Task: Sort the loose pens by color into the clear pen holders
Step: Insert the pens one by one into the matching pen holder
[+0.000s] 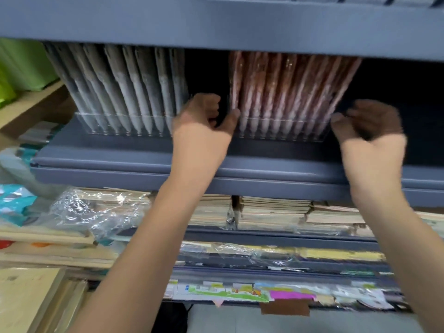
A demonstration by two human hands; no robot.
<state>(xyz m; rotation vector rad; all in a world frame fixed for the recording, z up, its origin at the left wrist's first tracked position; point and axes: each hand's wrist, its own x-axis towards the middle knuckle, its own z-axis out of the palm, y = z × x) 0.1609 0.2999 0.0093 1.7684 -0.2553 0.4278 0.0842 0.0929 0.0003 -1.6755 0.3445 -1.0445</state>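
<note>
Flanking the clear plastic red-pen holder, left hand and right hand curl.

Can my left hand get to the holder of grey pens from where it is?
Probably yes: the left hand is in the gap right beside the grey pen holder, with nothing visible between them.

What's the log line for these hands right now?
left hand: left end of red pen holder | right hand: right end | grip: unclear

Blue-grey shelf, clear holder of grey pens left, clear holder of red pens right, gap between
</note>
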